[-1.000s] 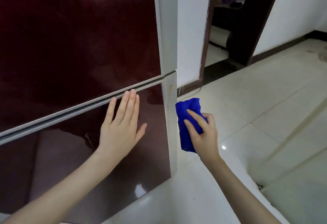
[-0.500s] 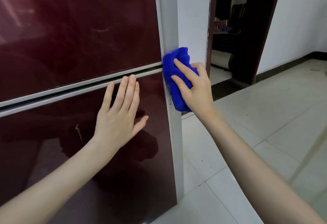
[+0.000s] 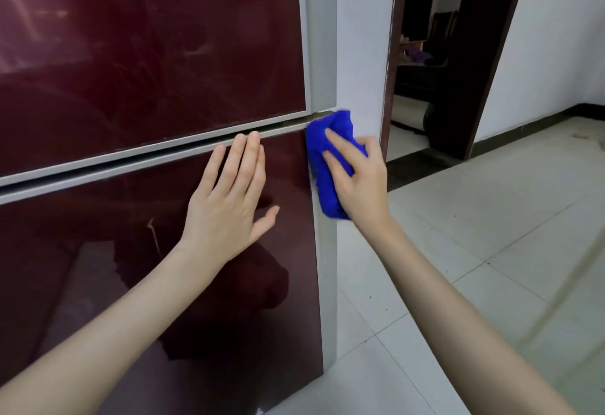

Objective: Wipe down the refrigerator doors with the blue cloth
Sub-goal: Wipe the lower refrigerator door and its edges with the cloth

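Note:
The refrigerator fills the left of the view, with a glossy dark red upper door (image 3: 147, 54) and lower door (image 3: 82, 267) split by a grey seam. My left hand (image 3: 229, 205) lies flat on the lower door just under the seam, fingers straight. My right hand (image 3: 358, 182) holds the bunched blue cloth (image 3: 322, 159) against the grey right side edge (image 3: 322, 283) of the lower door, just below the seam. Its fingers lie over the cloth and its thumb wraps round the far side.
A white wall strip (image 3: 360, 54) stands just right of the refrigerator, then a dark door frame (image 3: 389, 54) and an open doorway (image 3: 435, 70) into a dim room. Pale floor tiles (image 3: 491, 234) spread to the right and below.
My right hand went up the refrigerator's right edge with the cloth from low down to the seam, then slipped slightly lower. The left hand stayed flat on the lower door.

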